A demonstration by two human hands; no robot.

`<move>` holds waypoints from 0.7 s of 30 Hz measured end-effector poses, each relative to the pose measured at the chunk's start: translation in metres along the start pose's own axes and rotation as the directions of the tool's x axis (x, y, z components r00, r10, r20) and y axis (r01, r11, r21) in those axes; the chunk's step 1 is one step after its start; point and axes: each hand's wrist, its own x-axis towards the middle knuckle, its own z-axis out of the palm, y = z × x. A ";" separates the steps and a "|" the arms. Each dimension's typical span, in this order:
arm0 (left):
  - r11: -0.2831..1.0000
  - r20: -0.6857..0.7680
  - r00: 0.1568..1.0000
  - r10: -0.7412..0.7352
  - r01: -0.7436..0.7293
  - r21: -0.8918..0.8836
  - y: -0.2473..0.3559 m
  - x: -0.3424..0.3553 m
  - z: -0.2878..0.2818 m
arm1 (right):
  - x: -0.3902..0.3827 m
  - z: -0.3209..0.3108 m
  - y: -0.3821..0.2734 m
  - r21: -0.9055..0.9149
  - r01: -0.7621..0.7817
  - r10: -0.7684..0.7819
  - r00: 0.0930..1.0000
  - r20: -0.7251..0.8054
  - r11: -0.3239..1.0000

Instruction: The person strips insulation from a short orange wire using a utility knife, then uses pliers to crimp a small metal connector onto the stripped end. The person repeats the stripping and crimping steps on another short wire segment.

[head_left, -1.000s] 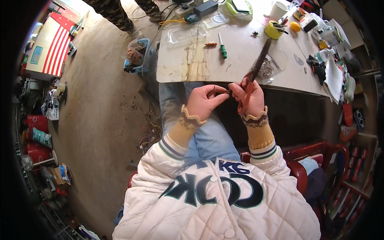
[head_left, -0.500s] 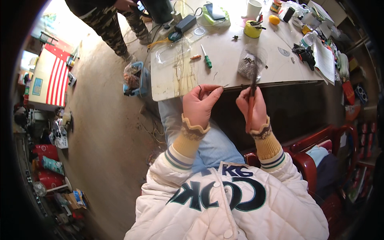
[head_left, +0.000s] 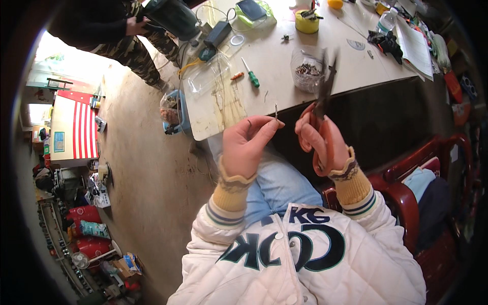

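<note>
My left hand (head_left: 245, 147) is closed in a pinch near the table's front edge. A small, thin, screw-like metal piece (head_left: 276, 111) stands up from its fingertips. My right hand (head_left: 320, 137) grips red-handled scissors (head_left: 329, 150), whose handles are spread and whose dark blades point away from me, blurred by motion. Just beyond the blades, a clear plastic tub (head_left: 305, 84) holds many small dark bits. A screwdriver (head_left: 253, 78) with a green handle lies on the table (head_left: 277, 61), beside a small orange-brown piece (head_left: 237, 76).
A yellow pot (head_left: 307, 24) of tools, a black adapter (head_left: 217, 34) with cables and a clear plastic tray (head_left: 206, 76) lie farther back. Papers (head_left: 414, 46) and a bottle (head_left: 387, 21) are at right. A blue bin (head_left: 180, 119) stands left; another person (head_left: 117, 38) stands beyond.
The scissors have turned from edge-on, and both handles now show spread apart. The metal piece in my left hand has tipped upright. The view has shifted, and the other person shows more.
</note>
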 end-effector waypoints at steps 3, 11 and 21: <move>1.000 0.107 0.994 -0.013 0.011 0.014 0.007 -0.016 -0.005 | 0.000 0.004 -0.015 0.093 -0.020 0.014 0.997 0.072 0.995; 0.985 0.173 0.982 -0.072 0.043 0.167 0.021 -0.042 -0.005 | 0.000 0.020 -0.029 0.252 -0.168 0.129 0.978 0.165 0.953; 0.990 0.168 0.985 0.025 -0.048 0.130 0.022 -0.056 -0.005 | -0.006 0.021 -0.009 0.479 -0.325 0.190 0.932 0.308 0.815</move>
